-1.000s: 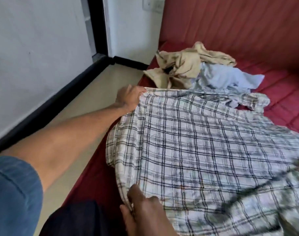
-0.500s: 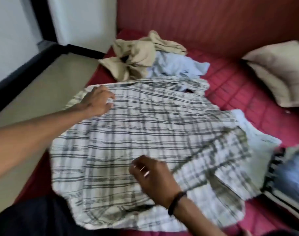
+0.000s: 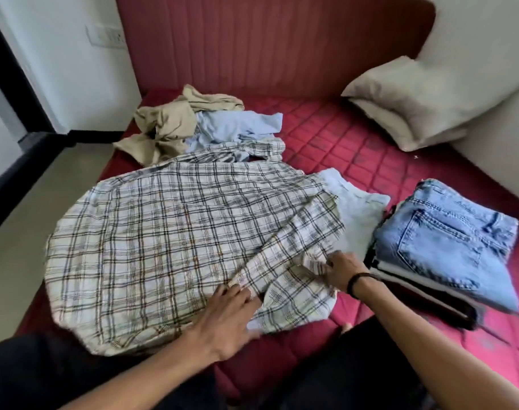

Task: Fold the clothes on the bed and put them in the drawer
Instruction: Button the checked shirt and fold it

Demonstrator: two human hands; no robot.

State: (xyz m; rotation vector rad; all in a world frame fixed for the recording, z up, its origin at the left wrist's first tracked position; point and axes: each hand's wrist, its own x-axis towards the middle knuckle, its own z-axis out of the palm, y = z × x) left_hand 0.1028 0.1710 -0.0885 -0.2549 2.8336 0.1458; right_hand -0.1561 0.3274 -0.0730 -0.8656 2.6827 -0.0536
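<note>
Nearby, folded jeans (image 3: 447,244) beside plaid shirt (image 3: 163,247), right hand (image 3: 341,272) fingers pinching sleeve, left hand (image 3: 225,318) flat.

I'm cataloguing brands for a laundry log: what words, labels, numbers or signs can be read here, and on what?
None can be read.
Folded jeans: waistband and back pocket show, but no legible tag.
Plaid shirt: pattern only, no print.
Wall switch plate: too blurred for any marking.

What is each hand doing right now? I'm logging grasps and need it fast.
Left hand: open, fingers flat, pressing on the plaid shirt.
Right hand: pinching the plaid shirt's sleeve fabric.
</note>
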